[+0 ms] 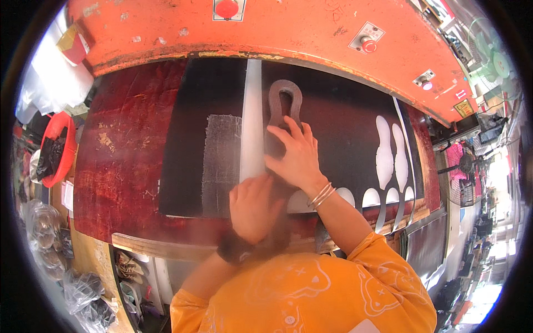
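Behind the black sheet (pixel 344 139), an orange machine beam (pixel 294 33) is seen, and under the sheet a red board (pixel 122 144) is laid, extending widely to its left. On the left part of the sheet a grey patch (pixel 221 161) is shown. Near the middle of the sheet is placed a dark, narrow looped frame (pixel 274 108), its rounded end pointed toward the sheet's far edge; it should probably be kept flat, without rocking. By the right hand (pixel 300 158) the frame is touched from above, with fingers parted and bent over it; whether it is pinched or only steadied cannot be told. The left hand (pixel 251 208) is held at the sheet's near edge, close to the frame's lower end; its fingers are blurred, so their grasp cannot be told. Just left of the frame, a white strip (pixel 252 122) is seen across the sheet; a little spacing from it seems advisable. At the sheet's right, sole-shaped white areas (pixel 384 152) are seen side by side, and a similarly close, parallel placing would be judged economical.
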Demonstrator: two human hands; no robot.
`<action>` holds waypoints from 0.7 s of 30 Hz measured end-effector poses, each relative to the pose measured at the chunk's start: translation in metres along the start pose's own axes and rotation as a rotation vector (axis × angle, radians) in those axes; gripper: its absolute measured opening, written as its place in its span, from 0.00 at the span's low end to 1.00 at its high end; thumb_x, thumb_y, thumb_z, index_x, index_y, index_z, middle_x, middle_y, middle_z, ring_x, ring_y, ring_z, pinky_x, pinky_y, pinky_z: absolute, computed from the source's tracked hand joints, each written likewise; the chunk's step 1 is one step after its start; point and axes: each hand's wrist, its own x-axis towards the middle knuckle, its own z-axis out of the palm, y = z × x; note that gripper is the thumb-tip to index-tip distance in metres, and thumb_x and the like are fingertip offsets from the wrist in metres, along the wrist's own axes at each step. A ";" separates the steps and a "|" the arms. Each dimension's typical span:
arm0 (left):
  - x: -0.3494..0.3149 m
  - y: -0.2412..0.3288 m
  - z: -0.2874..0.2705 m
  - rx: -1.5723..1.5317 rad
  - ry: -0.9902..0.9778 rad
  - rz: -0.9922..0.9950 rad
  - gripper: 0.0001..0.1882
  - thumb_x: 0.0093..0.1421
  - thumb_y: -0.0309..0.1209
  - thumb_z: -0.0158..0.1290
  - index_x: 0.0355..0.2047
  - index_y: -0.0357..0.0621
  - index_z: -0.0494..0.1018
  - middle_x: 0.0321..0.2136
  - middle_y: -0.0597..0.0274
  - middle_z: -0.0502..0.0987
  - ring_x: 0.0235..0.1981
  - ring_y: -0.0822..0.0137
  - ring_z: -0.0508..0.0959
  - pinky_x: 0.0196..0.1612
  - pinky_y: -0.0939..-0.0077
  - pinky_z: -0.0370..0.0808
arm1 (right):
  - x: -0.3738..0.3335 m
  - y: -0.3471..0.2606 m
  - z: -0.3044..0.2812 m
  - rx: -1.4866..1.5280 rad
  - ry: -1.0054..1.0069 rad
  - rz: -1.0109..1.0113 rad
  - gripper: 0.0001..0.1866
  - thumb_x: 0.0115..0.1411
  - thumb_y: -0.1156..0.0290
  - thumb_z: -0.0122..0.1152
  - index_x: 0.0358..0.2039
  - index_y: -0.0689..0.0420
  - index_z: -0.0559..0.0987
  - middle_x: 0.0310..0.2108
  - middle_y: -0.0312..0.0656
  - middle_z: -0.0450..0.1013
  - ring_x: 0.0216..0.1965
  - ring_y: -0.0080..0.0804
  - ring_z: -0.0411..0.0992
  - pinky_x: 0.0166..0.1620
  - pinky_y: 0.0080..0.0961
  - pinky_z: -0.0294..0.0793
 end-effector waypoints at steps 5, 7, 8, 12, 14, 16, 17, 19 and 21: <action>0.009 -0.002 -0.001 -0.006 -0.012 0.005 0.26 0.46 0.35 0.59 0.46 0.39 0.71 0.47 0.59 0.70 0.48 0.57 0.67 0.51 0.62 0.61 | 0.004 -0.002 -0.001 -0.008 -0.032 0.026 0.31 0.38 0.62 0.66 0.48 0.45 0.73 0.57 0.46 0.59 0.56 0.53 0.56 0.52 0.48 0.60; 0.015 -0.003 0.000 -0.014 -0.013 0.003 0.26 0.46 0.35 0.60 0.46 0.39 0.71 0.47 0.59 0.70 0.49 0.57 0.67 0.51 0.62 0.61 | 0.010 0.001 -0.002 0.007 -0.045 0.035 0.31 0.39 0.61 0.67 0.49 0.46 0.73 0.58 0.47 0.58 0.57 0.52 0.55 0.53 0.48 0.60; 0.018 -0.003 0.000 -0.019 -0.013 0.000 0.26 0.46 0.34 0.60 0.46 0.40 0.71 0.48 0.58 0.70 0.49 0.56 0.66 0.51 0.61 0.61 | 0.014 0.006 -0.004 0.066 -0.058 0.027 0.31 0.40 0.60 0.67 0.49 0.46 0.73 0.57 0.48 0.58 0.57 0.52 0.55 0.54 0.48 0.59; 0.023 -0.006 -0.003 -0.067 -0.031 -0.014 0.25 0.44 0.29 0.61 0.46 0.41 0.71 0.48 0.54 0.67 0.49 0.53 0.65 0.52 0.60 0.62 | 0.027 0.054 -0.022 0.256 -0.015 -0.034 0.31 0.43 0.54 0.67 0.50 0.46 0.71 0.57 0.51 0.56 0.60 0.52 0.51 0.58 0.51 0.52; 0.017 -0.005 -0.007 -0.098 0.058 -0.059 0.26 0.43 0.27 0.61 0.46 0.41 0.70 0.46 0.52 0.66 0.49 0.51 0.65 0.51 0.61 0.63 | 0.031 0.095 -0.036 0.252 0.132 0.003 0.28 0.43 0.63 0.69 0.47 0.50 0.74 0.55 0.51 0.60 0.57 0.50 0.57 0.57 0.45 0.57; 0.009 -0.002 -0.008 -0.149 0.075 -0.129 0.27 0.44 0.25 0.60 0.47 0.42 0.69 0.45 0.50 0.65 0.47 0.50 0.66 0.50 0.62 0.65 | 0.030 0.141 -0.048 0.201 0.269 0.099 0.25 0.47 0.68 0.66 0.47 0.54 0.74 0.53 0.52 0.62 0.56 0.49 0.59 0.57 0.40 0.60; 0.006 0.000 -0.007 -0.182 0.054 -0.166 0.27 0.44 0.24 0.60 0.48 0.42 0.69 0.45 0.49 0.65 0.46 0.50 0.67 0.48 0.62 0.66 | 0.030 0.165 -0.053 0.146 0.342 0.123 0.25 0.49 0.69 0.65 0.49 0.56 0.73 0.54 0.53 0.61 0.56 0.49 0.59 0.58 0.39 0.60; 0.005 0.003 0.000 -0.203 -0.019 -0.200 0.26 0.46 0.25 0.58 0.49 0.42 0.68 0.43 0.48 0.68 0.42 0.49 0.70 0.45 0.62 0.68 | 0.032 0.209 -0.063 0.060 0.520 0.129 0.28 0.53 0.66 0.62 0.53 0.58 0.67 0.57 0.56 0.57 0.59 0.51 0.55 0.59 0.42 0.56; 0.014 0.003 0.011 -0.188 -0.127 -0.156 0.25 0.49 0.26 0.57 0.49 0.42 0.68 0.40 0.47 0.72 0.36 0.49 0.73 0.41 0.61 0.70 | 0.041 0.250 -0.075 -0.026 0.699 0.158 0.30 0.55 0.64 0.59 0.57 0.58 0.63 0.58 0.58 0.53 0.60 0.53 0.52 0.60 0.44 0.52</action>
